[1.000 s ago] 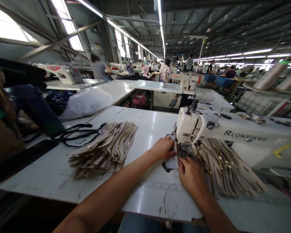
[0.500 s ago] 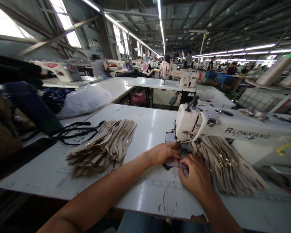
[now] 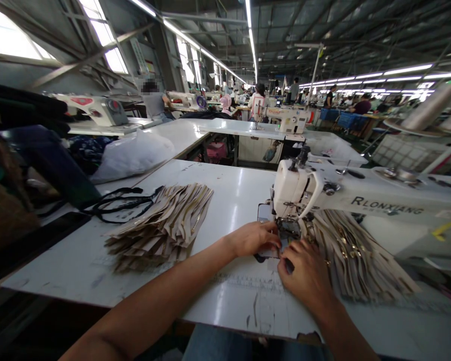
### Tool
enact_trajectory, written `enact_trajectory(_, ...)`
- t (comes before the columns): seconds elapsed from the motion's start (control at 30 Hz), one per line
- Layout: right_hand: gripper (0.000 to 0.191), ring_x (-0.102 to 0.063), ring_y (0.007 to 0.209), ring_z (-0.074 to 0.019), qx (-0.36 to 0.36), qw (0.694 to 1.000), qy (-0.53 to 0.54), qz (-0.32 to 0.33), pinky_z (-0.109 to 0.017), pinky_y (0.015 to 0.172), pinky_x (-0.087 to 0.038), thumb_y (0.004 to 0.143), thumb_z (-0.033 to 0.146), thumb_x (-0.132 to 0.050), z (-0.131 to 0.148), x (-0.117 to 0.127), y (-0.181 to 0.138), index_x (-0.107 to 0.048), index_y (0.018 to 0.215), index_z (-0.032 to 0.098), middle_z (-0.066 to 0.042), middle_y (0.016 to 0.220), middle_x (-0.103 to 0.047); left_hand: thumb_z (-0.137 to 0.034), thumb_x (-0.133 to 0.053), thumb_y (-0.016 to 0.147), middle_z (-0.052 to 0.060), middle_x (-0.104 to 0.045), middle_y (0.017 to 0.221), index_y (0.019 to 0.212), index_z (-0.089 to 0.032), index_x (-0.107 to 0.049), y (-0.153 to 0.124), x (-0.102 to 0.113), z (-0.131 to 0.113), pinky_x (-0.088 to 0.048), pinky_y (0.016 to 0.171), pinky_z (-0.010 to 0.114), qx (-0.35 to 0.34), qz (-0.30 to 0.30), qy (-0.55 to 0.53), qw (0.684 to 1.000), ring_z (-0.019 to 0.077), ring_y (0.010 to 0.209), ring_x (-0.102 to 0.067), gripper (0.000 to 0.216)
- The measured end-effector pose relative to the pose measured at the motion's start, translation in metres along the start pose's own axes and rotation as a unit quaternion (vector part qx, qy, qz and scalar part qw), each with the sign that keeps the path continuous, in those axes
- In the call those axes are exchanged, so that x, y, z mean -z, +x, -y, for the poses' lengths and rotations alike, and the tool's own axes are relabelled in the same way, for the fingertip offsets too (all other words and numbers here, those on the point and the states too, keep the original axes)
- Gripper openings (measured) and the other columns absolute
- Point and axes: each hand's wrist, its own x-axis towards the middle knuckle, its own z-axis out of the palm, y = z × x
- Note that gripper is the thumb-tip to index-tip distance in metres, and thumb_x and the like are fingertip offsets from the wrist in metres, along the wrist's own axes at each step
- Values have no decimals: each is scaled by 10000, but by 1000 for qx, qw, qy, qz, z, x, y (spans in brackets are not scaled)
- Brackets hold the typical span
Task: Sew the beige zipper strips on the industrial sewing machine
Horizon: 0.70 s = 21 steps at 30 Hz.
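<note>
A white sewing machine (image 3: 361, 203) stands on the white table (image 3: 229, 200). My left hand (image 3: 253, 238) lies just left of the needle foot, fingers curled against a small piece under it. My right hand (image 3: 304, 273) sits in front of the needle, fingers pinched together on the same small piece, which is mostly hidden. A fanned stack of beige strips with zips (image 3: 357, 260) lies under the machine arm at my right. Another fanned stack of beige strips (image 3: 165, 225) rests on the table to my left.
Black straps (image 3: 116, 203) and a white plastic bag (image 3: 133, 155) lie at the table's far left, beside dark fabric piles (image 3: 41, 160). Thread cones (image 3: 424, 113) stand at the right. More sewing machines (image 3: 289, 120) and seated people fill the hall behind.
My left hand has slid back from beside the needle toward me and curled. My right hand has shifted slightly nearer, fingers closing at the needle foot.
</note>
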Motion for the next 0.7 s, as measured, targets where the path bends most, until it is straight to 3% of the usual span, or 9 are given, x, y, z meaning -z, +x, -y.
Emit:
enact_trajectory(0.17, 125, -540, 828, -185, 5, 999, 44, -5, -313, 777, -360, 772, 174, -563, -3, 3, 0, -643, 685, 214, -22, 745, -616, -189, -578, 921, 67, -612, 1050, 1016, -232, -719, -1, -1, -1, -479, 781, 249, -29, -4, 10, 1000, 176, 885, -619, 176)
enact_trajectory(0.4, 156, -559, 770, -183, 38, 989, 130, -65, -314, 750, -392, 801, 175, -531, -10, 3, -3, -678, 752, 197, -25, 729, -625, -177, -590, 913, 66, -623, 1053, 1026, -237, -717, 0, -4, 0, -481, 770, 252, -47, -1, 15, 999, 180, 893, -625, 180)
enact_trajectory(0.7, 170, -537, 792, -186, 56, 993, 101, -37, -328, 751, -391, 796, 172, -548, -8, 5, -1, -677, 688, 199, -26, 713, -621, -239, -557, 944, 69, -620, 1040, 1027, -236, -729, 1, -2, -2, -476, 760, 257, -37, 6, 19, 999, 177, 869, -622, 192)
